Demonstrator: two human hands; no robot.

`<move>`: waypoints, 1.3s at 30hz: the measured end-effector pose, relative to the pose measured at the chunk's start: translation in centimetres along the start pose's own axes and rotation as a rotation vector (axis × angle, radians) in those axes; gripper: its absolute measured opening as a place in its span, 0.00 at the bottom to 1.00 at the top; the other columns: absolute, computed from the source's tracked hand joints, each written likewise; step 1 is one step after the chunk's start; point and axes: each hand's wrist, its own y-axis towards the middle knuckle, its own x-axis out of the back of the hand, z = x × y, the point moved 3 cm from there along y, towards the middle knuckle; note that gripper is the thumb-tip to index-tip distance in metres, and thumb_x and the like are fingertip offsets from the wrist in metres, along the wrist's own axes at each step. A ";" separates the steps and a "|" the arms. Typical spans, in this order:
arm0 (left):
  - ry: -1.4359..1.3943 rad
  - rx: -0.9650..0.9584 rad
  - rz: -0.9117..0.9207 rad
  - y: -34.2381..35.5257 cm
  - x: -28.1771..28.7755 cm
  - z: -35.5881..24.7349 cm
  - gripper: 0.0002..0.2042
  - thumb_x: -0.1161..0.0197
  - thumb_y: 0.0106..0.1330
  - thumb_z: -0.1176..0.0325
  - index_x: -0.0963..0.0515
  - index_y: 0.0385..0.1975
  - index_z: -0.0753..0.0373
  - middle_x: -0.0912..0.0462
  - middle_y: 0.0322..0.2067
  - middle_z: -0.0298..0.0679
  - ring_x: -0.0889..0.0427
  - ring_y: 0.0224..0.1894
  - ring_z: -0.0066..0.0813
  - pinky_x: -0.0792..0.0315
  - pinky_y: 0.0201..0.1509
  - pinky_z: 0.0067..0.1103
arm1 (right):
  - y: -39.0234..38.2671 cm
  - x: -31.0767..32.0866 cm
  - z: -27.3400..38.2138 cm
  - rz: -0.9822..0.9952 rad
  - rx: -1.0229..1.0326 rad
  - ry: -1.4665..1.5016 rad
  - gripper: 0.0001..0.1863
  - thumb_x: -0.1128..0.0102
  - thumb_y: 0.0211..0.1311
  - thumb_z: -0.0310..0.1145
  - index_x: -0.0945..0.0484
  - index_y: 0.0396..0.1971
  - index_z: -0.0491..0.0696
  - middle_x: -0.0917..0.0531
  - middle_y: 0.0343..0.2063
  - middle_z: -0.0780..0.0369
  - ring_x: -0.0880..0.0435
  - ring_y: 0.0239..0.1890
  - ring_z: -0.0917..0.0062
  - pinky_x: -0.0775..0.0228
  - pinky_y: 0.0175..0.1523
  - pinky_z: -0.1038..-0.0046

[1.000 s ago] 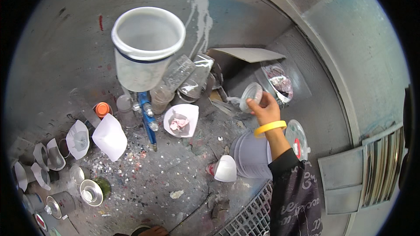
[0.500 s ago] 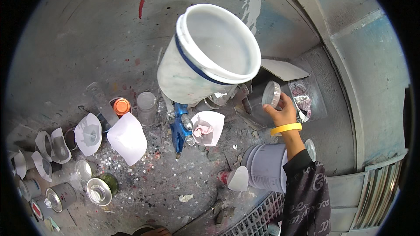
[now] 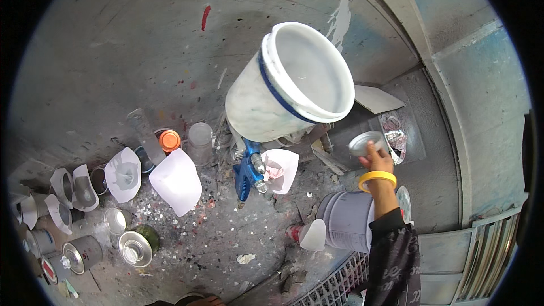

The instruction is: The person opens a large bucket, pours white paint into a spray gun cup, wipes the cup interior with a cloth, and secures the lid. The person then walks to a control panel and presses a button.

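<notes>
My right hand, with a yellow wristband, is closed on a round, pale see-through screw lid by its edge. It hangs above a dark grey surface to the right of a spray gun. The blue-bodied spray gun carries a large white cup with a dark blue band. That cup's wide mouth is uncovered and tilted up and to the right; neither hand touches it. At the lower edge a bit of skin by dark cloth seems to be my left hand, its fingers not visible.
A grey-lilac bucket stands below my right forearm. Paper strainers, an orange-topped container, a clear cup and several metal cans crowd the left side. Crumpled foil lies at the right, and a metal grating runs along the lower edge.
The lid in my right hand has turned from nearly upright to flatter, and the hand has moved slightly down. The spray gun and surroundings have shifted right and down in view.
</notes>
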 end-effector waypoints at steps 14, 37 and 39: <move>-0.006 0.022 0.054 0.6 0.8 -0.1 0.16 0.41 0.64 0.52 0.23 0.39 0.59 0.24 0.43 0.45 0.24 0.51 0.46 0.33 0.62 0.43 | -3.3 3.7 2.5 0.057 0.126 0.271 0.27 0.28 0.67 0.44 0.21 0.54 0.38 0.14 0.47 0.59 0.14 0.47 0.74 0.21 0.55 0.73; 0.048 0.007 -0.124 -0.9 -1.5 0.2 0.12 0.36 0.60 0.61 0.21 0.38 0.62 0.22 0.43 0.47 0.23 0.52 0.49 0.32 0.64 0.46 | -24.1 -10.7 25.4 0.280 1.573 -0.781 0.41 0.27 0.52 0.27 0.30 0.69 0.51 0.27 0.66 0.54 0.24 0.64 0.53 0.28 0.65 0.58; 0.061 0.091 -0.172 -0.8 -1.2 0.2 0.13 0.36 0.60 0.60 0.21 0.39 0.61 0.22 0.44 0.46 0.23 0.53 0.48 0.33 0.65 0.47 | -24.2 -10.7 24.8 0.263 1.499 -0.814 0.40 0.30 0.55 0.25 0.31 0.71 0.52 0.29 0.69 0.52 0.26 0.67 0.52 0.30 0.68 0.58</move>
